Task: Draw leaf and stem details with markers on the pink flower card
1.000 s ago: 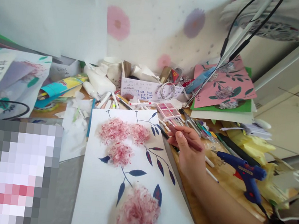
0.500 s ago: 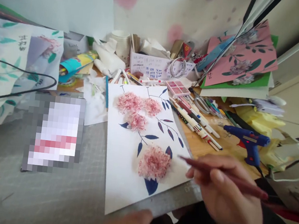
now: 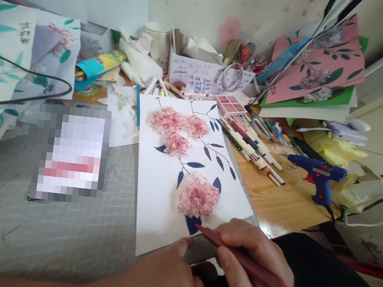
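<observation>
A sheet of white paper (image 3: 154, 194) lies on the cutting mat, with fluffy pink flowers and dark blue leaves on it; some leaves have dark red inside. My right hand (image 3: 253, 266) grips a dark red marker (image 3: 243, 260), its tip at the blue leaf (image 3: 192, 224) under the lowest flower (image 3: 199, 195). Whether the tip touches the leaf I cannot tell. My left hand (image 3: 170, 270) rests at the paper's near edge, index finger stretched out onto it and other fingers partly bent and partly hidden.
A blue glue gun (image 3: 322, 174) with a red light stands on the right of the wooden table (image 3: 277, 204). Several markers (image 3: 252, 155) and scissors (image 3: 261, 126) lie behind the paper. A blurred-out device (image 3: 73, 153) rests on the grey cutting mat (image 3: 11, 178). Pink-paper artwork (image 3: 320, 61) leans at back right.
My right hand has moved left and down, bringing the marker tip from beside the paper's right edge to the lowest leaf. My left hand has reached up to the paper's near edge.
</observation>
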`<state>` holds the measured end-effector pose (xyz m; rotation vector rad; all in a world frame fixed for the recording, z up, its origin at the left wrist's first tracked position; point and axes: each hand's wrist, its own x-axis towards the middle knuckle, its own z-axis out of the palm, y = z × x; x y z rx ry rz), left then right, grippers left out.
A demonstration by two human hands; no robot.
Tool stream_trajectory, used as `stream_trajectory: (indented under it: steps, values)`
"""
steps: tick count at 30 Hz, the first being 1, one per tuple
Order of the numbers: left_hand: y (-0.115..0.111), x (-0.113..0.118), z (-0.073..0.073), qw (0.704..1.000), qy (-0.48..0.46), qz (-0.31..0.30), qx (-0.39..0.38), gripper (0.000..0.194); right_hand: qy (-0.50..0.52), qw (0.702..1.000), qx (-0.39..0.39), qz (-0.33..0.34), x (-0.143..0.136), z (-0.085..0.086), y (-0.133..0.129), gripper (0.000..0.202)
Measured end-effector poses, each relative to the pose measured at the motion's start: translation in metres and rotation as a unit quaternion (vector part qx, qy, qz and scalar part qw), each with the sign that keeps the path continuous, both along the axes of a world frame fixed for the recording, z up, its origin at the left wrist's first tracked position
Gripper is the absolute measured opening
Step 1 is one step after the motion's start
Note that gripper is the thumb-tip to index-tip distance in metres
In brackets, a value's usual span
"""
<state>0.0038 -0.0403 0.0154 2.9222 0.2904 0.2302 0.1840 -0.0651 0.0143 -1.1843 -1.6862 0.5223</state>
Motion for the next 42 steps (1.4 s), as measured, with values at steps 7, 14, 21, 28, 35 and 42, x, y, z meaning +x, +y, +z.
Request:
stream_trajectory:
  steps: [7, 14, 21, 28, 35, 42]
  values:
    - [0.047, -0.004, 0.044, 0.985, 0.108, 0.083, -0.104, 0.014, 0.206, 0.977, -0.039, -0.037, 0.012, -0.014, -0.01, 0.009]
    - [0.062, -0.016, 0.051, 0.959, 0.249, 0.043, -0.132, 0.008, 0.088, 0.994, -0.058, -0.014, 0.014, -0.005, -0.008, 0.014]
    - [0.069, -0.02, 0.042, 0.97, 0.191, 0.096, -0.113, 0.005, 0.021, 0.999, -0.028, -0.026, 0.009, 0.001, 0.0, 0.006]
    - [0.072, -0.019, 0.046, 0.97, 0.196, 0.103, -0.099, 0.014, -0.042, 0.999, -0.01, -0.001, 0.008, 0.006, 0.004, 0.011]
    - [0.074, -0.021, 0.037, 0.976, 0.167, 0.104, -0.095, 0.019, -0.048, 0.999, -0.002, 0.006, 0.0, 0.005, 0.008, 0.018]
    - [0.074, -0.023, 0.034, 0.983, 0.129, 0.099, -0.079, 0.014, -0.062, 0.998, 0.0, 0.021, 0.004, 0.008, 0.007, 0.014]
